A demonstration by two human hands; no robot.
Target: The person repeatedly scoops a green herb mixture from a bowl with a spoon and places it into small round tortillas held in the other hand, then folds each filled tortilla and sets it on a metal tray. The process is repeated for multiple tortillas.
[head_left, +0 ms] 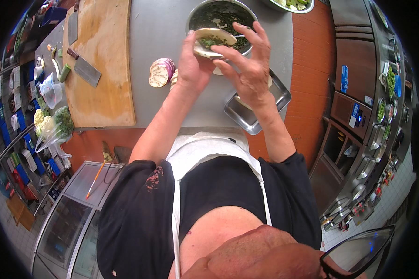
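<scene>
Over the steel bowl, my left hand grips a pale eggplant slice, which is parted like a pocket. Chopped green filling lies between its two halves. My right hand reaches the same slice from the right; its thumb and a finger are at the lower half's edge, the other fingers spread above. More dark green chopped filling is inside the bowl. Beside my left wrist, purple-skinned eggplant slices stand stacked on the steel table, partly hidden by the wrist.
A steel tray sits under my right forearm, at the table's edge. On the left is a wooden cutting board with two cleavers, one cleaver nearer me. Bagged greens and cauliflower lie beyond it. A bowl of cut vegetables is far right.
</scene>
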